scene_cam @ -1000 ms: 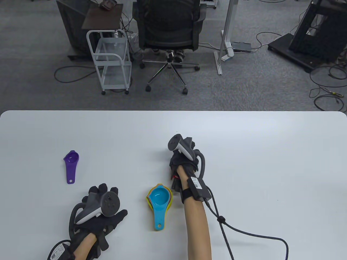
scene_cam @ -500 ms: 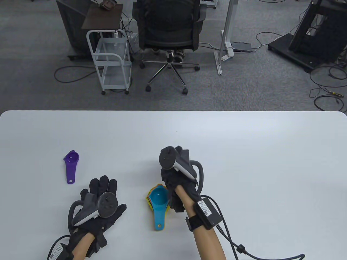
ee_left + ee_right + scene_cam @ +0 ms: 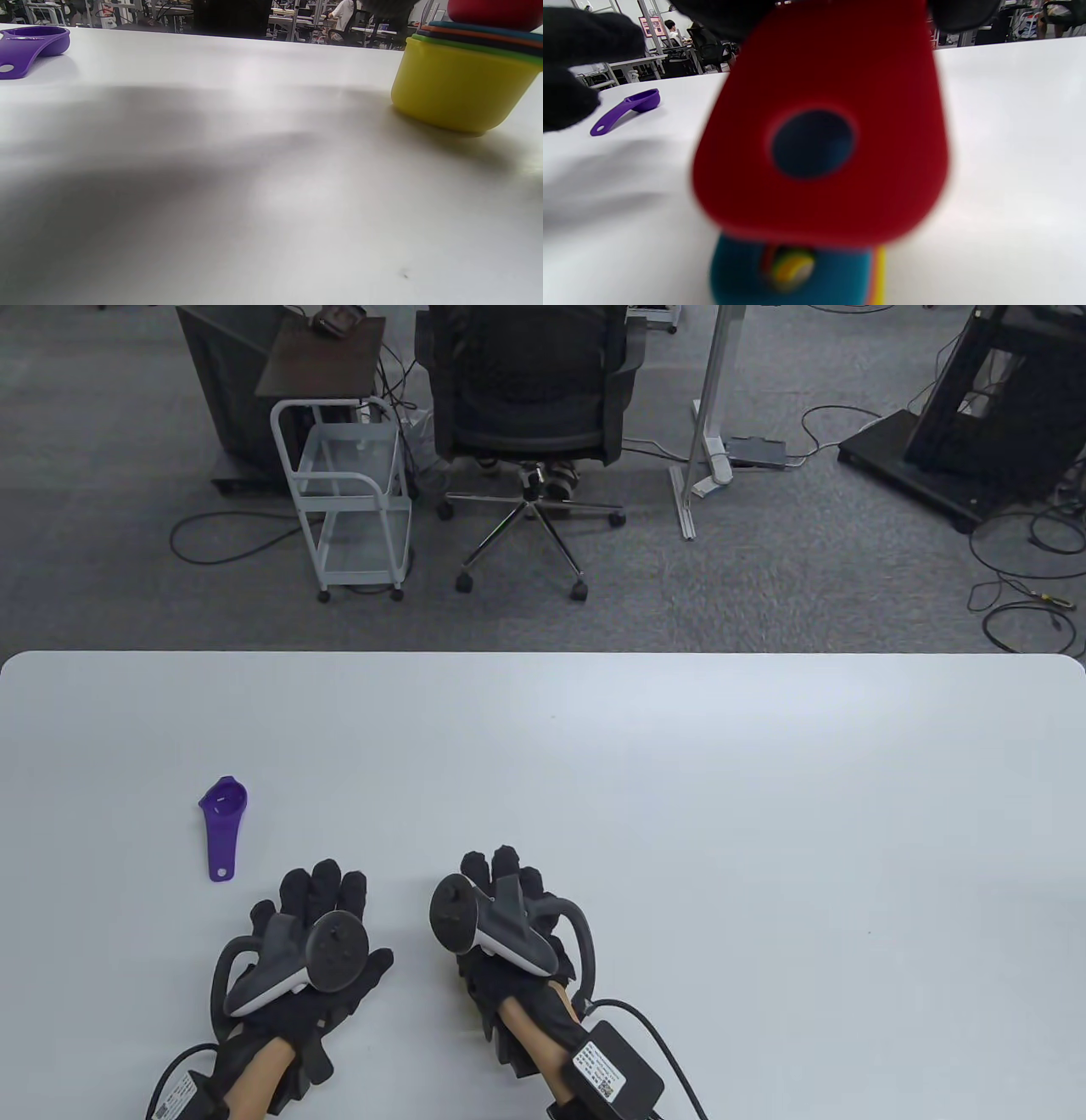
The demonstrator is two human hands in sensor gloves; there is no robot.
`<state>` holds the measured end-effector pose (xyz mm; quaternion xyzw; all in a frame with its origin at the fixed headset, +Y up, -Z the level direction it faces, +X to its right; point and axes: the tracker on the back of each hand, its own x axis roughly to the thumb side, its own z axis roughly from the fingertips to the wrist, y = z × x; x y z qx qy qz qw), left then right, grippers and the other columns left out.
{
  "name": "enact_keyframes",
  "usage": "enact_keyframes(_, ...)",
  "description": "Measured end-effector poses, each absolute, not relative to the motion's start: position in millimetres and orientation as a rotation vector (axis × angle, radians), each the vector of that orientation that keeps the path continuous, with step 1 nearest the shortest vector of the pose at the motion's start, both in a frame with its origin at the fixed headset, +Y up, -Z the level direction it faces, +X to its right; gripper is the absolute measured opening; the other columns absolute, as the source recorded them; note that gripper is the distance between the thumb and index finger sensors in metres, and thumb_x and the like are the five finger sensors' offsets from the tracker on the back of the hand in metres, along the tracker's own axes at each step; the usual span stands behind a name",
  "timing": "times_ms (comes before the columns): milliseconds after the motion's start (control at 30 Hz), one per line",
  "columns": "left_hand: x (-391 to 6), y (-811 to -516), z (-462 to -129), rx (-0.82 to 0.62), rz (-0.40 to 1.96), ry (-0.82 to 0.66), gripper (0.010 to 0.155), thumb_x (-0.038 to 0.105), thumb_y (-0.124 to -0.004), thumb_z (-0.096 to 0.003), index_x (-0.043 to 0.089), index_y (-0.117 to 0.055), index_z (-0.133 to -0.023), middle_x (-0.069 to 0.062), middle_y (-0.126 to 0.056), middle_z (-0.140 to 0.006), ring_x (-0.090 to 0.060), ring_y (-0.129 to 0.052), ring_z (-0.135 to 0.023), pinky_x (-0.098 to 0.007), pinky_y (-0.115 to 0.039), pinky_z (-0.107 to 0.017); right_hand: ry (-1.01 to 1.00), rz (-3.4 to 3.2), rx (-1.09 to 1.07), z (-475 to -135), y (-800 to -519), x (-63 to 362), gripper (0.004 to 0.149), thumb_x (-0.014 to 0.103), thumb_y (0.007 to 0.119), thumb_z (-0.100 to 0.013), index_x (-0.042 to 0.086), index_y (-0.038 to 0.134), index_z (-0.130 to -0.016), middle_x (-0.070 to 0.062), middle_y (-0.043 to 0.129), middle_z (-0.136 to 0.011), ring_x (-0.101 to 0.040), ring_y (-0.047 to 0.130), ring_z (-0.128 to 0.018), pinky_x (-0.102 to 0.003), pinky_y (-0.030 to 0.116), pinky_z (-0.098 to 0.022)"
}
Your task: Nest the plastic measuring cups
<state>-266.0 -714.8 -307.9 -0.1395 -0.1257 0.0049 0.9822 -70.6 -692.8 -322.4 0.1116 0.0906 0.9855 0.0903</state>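
The right hand [image 3: 501,933] has come over the nested plastic cup stack [image 3: 462,80], holding a red plastic cup [image 3: 821,127] above it; left hand [image 3: 314,942] rests flat, fingers spread; purple cup [image 3: 222,823] remains.

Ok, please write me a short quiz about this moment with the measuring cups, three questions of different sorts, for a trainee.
1. True or false: the purple measuring cup is already nested in the stack.
2. Multiple choice: which cup is at the bottom of the nested stack in the left wrist view? A) the yellow cup B) purple C) white
3. Fill in: the right hand holds a ___ cup above the stack, its handle facing the right wrist camera.

Key:
1. False. It lies apart on the white table, beyond the left hand.
2. A
3. red: the red cup is above the teal handle.
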Motion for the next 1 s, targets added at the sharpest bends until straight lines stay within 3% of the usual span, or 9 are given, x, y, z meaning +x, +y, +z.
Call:
enact_keyframes(700,-264.0,-718.5,-309.2,-0.373,0.01,-0.228,0.089,0.059,-0.055,-0.0573,0.008,-0.007,-0.114,-0.03,0.002,-0.116,-0.063,-0.005,-0.1,-0.08,-0.016,-0.062,0.253,2.992,0.301,-320.8,-714.8,-75.3,0.07,0.032,0.061,-0.064,-0.001,0.026,-0.115,-0.041,0.028,-0.115,-0.062,0.048,-0.099,-0.076,0.047,-0.065)
enact_keyframes(1000,-265.3,-717.3,-308.5,-0.339,0.014,-0.24,0.092,0.06,-0.054,-0.057,0.007,-0.002,-0.111,-0.03,0.007,-0.114,-0.065,-0.004,-0.099,-0.08,-0.016,-0.062,0.086,3.01,0.354,-317.2,-697.0,-15.5,0.084,0.055,0.051,-0.058,0.002,0.021,-0.116,-0.041,0.019,-0.117,-0.066,0.022,-0.1,-0.082,0.029,-0.066)
